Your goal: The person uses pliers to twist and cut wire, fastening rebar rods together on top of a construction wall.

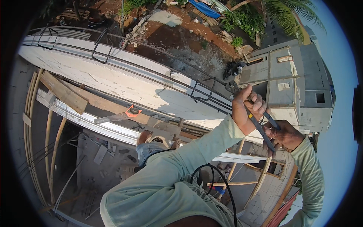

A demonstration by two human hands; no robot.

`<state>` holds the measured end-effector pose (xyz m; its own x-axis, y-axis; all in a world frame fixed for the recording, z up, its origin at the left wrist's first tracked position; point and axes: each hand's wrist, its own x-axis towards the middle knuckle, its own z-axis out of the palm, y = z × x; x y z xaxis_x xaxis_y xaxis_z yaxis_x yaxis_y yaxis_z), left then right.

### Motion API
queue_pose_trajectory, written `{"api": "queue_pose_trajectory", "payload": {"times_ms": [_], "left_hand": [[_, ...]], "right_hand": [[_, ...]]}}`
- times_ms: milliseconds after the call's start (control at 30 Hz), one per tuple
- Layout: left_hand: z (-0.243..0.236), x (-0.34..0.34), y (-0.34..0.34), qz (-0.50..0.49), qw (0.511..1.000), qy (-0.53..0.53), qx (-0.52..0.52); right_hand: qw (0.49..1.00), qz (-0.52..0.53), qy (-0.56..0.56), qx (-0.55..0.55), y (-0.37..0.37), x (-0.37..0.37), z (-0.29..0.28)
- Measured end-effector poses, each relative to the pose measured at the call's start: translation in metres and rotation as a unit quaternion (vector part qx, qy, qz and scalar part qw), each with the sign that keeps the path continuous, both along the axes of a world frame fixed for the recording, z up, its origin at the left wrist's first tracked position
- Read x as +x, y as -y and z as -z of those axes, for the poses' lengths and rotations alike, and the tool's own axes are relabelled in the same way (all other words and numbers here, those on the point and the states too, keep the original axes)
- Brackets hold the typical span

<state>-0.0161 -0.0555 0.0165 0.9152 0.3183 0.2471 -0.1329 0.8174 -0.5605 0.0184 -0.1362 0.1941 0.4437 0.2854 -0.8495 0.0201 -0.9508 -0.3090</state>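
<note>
My left hand (pixel 248 108) is closed around a long-handled dark metal pincer tool (pixel 255 123) with yellow marks, near its upper end. Lower and to the right, my right hand (pixel 283 136) grips the tool's handles. The tool's head is at a steel rebar cage (pixel 204 94) that runs along the top of a white block wall (pixel 113 75); whether its jaws are on a bar or wire, I cannot tell.
I am high up, with bare feet (pixel 145 136) near planks (pixel 62 92) and a metal channel. An orange-handled handsaw (pixel 121 115) lies there. Bamboo poles, cables, a drop to cluttered ground, rubble, palms and a grey building (pixel 317 75) surround me.
</note>
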Motion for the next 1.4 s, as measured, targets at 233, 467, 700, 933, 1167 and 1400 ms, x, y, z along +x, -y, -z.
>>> {"api": "queue_pose_trajectory", "payload": {"times_ms": [233, 467, 700, 933, 1167, 1400], "left_hand": [[-0.007, 0.002, 0.003, 0.049, 0.985, -0.161, 0.033], [-0.014, -0.005, -0.003, 0.059, 0.986, -0.156, 0.009], [-0.023, -0.02, 0.003, 0.046, 0.988, -0.128, 0.07], [-0.019, 0.005, 0.014, 0.051, 0.998, -0.021, -0.002], [-0.018, 0.008, 0.014, 0.016, 0.993, -0.119, 0.007], [0.002, -0.008, 0.009, -0.001, 0.963, -0.059, 0.262]], "right_hand": [[0.883, -0.322, 0.34, 0.04, 0.018, -0.029, 0.0], [0.636, -0.474, 0.607, -0.049, 0.034, -0.045, 0.038], [0.997, -0.004, 0.001, 0.076, -0.019, -0.001, -0.035], [0.97, -0.14, 0.193, 0.057, 0.014, -0.006, -0.012], [0.682, -0.462, 0.565, -0.052, 0.027, -0.039, 0.035], [0.929, -0.198, 0.25, 0.187, 0.063, 0.001, 0.038]]}}
